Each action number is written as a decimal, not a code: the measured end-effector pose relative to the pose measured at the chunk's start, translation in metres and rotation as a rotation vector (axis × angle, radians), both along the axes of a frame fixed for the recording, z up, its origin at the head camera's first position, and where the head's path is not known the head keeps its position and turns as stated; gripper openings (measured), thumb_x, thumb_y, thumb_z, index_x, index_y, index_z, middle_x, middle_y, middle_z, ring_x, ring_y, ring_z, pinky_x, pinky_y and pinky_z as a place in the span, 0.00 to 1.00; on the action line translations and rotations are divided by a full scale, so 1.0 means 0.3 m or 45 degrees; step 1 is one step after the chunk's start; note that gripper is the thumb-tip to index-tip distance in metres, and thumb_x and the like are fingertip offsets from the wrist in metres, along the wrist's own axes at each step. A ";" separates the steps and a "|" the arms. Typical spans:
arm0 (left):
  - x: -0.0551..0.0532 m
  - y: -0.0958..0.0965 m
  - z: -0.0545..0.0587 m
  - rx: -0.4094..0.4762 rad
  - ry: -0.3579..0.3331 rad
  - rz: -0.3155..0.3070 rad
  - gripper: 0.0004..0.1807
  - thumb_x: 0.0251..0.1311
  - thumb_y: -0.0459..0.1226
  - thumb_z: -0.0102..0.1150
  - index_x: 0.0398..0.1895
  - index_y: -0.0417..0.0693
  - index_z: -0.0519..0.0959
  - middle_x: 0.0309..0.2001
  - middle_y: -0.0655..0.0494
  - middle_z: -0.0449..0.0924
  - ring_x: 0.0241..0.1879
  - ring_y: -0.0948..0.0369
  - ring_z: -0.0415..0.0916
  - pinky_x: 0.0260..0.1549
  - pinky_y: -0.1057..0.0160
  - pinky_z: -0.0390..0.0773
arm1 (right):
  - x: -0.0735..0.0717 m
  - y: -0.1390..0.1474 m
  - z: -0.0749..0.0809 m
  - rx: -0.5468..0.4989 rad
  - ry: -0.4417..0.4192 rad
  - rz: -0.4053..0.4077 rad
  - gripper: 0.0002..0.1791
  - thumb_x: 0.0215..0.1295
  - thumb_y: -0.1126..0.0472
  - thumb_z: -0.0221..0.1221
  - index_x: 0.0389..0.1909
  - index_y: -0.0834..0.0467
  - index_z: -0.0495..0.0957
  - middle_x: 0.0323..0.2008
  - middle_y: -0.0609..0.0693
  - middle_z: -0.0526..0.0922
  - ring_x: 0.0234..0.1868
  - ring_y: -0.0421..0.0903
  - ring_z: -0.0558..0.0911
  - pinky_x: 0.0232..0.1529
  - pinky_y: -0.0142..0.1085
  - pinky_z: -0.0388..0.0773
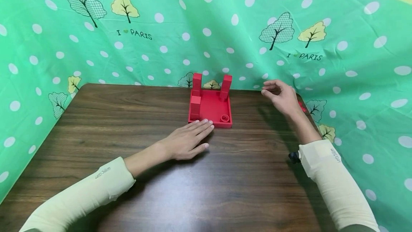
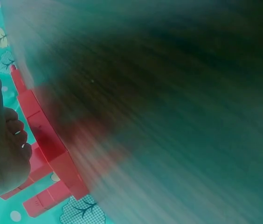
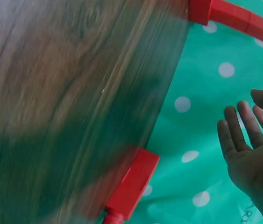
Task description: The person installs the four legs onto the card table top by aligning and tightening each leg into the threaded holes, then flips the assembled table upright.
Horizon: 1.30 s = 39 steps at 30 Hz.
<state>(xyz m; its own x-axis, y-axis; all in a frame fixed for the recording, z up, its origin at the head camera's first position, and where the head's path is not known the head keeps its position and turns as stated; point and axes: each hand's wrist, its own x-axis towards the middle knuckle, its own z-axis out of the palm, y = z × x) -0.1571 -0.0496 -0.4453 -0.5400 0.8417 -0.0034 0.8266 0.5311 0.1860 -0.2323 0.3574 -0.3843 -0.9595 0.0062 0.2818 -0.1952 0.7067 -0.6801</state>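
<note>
A square red tray (image 1: 212, 105) with low walls stands toward the back of the table. Red posts rise from three of its corners: back left (image 1: 197, 81), back right (image 1: 226, 83) and front left (image 1: 195, 106). In the front right corner is a round red ring (image 1: 225, 118). My left hand (image 1: 186, 140) lies with straight fingers, their tips at the tray's front wall. Raised over the table's right side, my right hand (image 1: 281, 96) has loosely bent fingers and holds nothing. Beyond its wrist shows part of a red block (image 1: 302, 106); the right wrist view shows its round peg end (image 3: 114, 217).
The brown wooden table (image 1: 128, 117) ends at the back and right against a green dotted curtain (image 1: 180, 28). The red block in the right wrist view (image 3: 134, 184) lies along the table's edge.
</note>
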 end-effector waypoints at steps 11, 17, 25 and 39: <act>-0.011 0.012 -0.002 0.002 -0.020 0.018 0.41 0.89 0.56 0.43 0.94 0.45 0.53 0.93 0.48 0.52 0.94 0.50 0.47 0.94 0.49 0.49 | -0.031 0.089 -0.019 0.050 -0.035 -0.083 0.22 0.82 0.51 0.68 0.66 0.60 0.86 0.55 0.59 0.92 0.42 0.21 0.80 0.45 0.18 0.76; -0.013 0.020 -0.002 -0.016 -0.046 0.006 0.42 0.89 0.56 0.43 0.94 0.45 0.51 0.94 0.48 0.50 0.94 0.49 0.45 0.95 0.48 0.47 | -0.045 0.141 -0.038 0.068 -0.063 -0.127 0.24 0.82 0.50 0.67 0.67 0.62 0.85 0.58 0.62 0.90 0.42 0.19 0.77 0.46 0.18 0.74; -0.014 0.024 -0.002 -0.027 -0.064 0.011 0.42 0.90 0.56 0.42 0.94 0.45 0.50 0.94 0.48 0.49 0.94 0.50 0.44 0.95 0.49 0.47 | -0.047 0.198 -0.042 0.119 -0.163 -0.175 0.26 0.83 0.48 0.65 0.70 0.62 0.83 0.66 0.65 0.87 0.58 0.42 0.85 0.59 0.31 0.78; -0.024 0.026 -0.010 -0.039 -0.079 0.002 0.41 0.90 0.56 0.41 0.94 0.45 0.49 0.94 0.48 0.47 0.94 0.49 0.43 0.94 0.49 0.47 | -0.057 0.293 -0.089 0.147 -0.353 -0.240 0.32 0.83 0.49 0.65 0.78 0.64 0.75 0.78 0.73 0.74 0.77 0.72 0.71 0.75 0.69 0.73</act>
<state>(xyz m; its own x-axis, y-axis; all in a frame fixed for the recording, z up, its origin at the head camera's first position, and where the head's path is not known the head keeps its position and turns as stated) -0.1642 -0.0418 -0.4484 -0.5393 0.8398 -0.0624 0.8132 0.5386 0.2205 -0.2494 0.4455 -0.4110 -0.9846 0.1739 0.0203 0.1268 0.7880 -0.6024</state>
